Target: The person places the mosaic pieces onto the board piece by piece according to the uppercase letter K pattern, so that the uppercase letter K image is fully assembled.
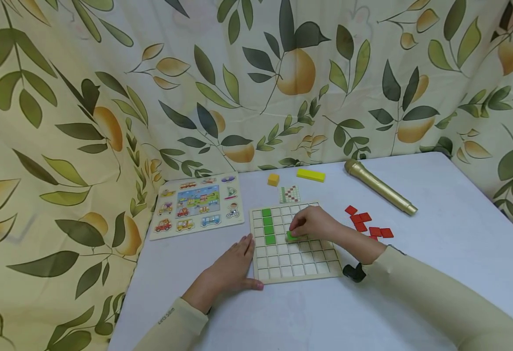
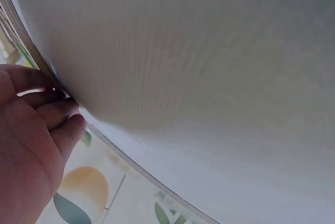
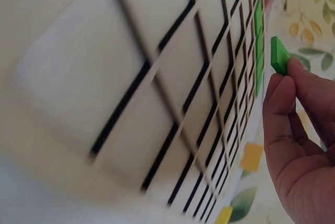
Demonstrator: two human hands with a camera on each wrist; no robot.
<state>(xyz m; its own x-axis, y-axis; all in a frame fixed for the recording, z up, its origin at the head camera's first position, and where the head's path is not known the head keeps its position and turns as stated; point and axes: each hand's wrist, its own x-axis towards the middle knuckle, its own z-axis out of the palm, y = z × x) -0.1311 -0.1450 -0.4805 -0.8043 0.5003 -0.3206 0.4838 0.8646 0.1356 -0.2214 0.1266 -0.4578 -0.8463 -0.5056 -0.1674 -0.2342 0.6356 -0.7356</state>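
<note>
Pinches flat green square tile at tips of R grip, w/ cream gridded board below; rests L grip, straight-fingered, at board edge. Prob. light, stiff, slick-ish; best held by opp. edges.

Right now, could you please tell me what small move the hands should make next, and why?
Probably lower the green tile into an empty cell of the grid board: the right hand pinches it over the cells, four other green tiles already sit in one column, and the left hand rests at the board's left edge, which may help steady it.
</note>
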